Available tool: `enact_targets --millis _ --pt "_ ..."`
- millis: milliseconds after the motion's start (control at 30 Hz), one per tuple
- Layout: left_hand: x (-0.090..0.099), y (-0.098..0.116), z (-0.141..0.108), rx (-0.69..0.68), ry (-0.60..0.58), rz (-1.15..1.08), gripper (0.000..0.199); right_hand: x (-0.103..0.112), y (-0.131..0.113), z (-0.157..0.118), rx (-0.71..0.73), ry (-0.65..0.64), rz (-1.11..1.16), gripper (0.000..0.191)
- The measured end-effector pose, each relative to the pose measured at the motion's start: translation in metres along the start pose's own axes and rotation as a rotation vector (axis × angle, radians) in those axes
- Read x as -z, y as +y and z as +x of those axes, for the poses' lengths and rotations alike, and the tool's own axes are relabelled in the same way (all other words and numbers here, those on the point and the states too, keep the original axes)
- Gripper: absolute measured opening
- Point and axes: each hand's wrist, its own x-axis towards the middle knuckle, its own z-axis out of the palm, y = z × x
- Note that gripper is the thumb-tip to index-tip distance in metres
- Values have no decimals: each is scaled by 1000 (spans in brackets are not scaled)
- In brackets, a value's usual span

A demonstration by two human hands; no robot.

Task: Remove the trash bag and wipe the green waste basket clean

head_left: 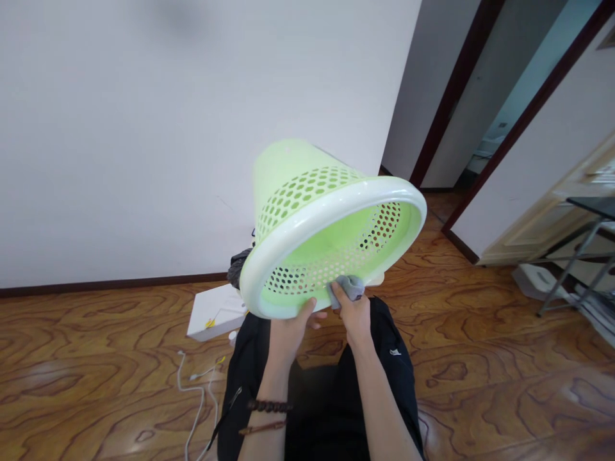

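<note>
Holding the green basket (291, 169) tilted before the white wall (144, 128), its mouth toward us, we grasp the near rim (283, 310) with the fingers of our left hand (287, 330); those of our right hand (356, 318) clutch a grey cloth (352, 285) (bunched up) against it. A white box (204, 310) lies on the wooden floor (96, 358).

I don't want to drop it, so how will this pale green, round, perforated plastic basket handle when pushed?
The basket is probably light for its size, given its hollow, perforated build. Its glossy, pale rim looks smooth, so it may slip. Being round, it could roll if laid sideways.
</note>
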Motion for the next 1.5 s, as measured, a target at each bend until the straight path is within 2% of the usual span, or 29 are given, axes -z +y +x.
enact_targets --millis 133,267,367,467,600,833,1000,1200,1333,1500 --pt "5 5 0 -6 37 -34 52 16 -4 13 36 60 -24 50" --pt "5 1 2 -2 45 -31 44 6 6 3 22 104 -133 56" --pt "4 -2 2 -17 34 -29 46 -4 13 -6 -17 56 -128 61" --pt "3 -2 2 -34 27 -53 53 1 9 -2 -18 36 -114 56" --pt "-2 -2 0 -39 23 -78 57 11 3 7 33 142 -133 55" --pt "-8 -11 0 -47 28 -93 48 -5 13 -7 8 1 -109 55" --pt "-5 -14 5 4 66 -129 51 7 11 6 -12 137 -172 53" --pt "-7 -29 12 59 37 -101 44 -7 37 0 -45 -55 -95 54" --pt "-8 -39 26 73 -67 -42 42 -9 47 14 -92 -30 13 54" --pt "-5 -61 69 10 -169 190 34 -11 62 47 -190 -8 -6 54"
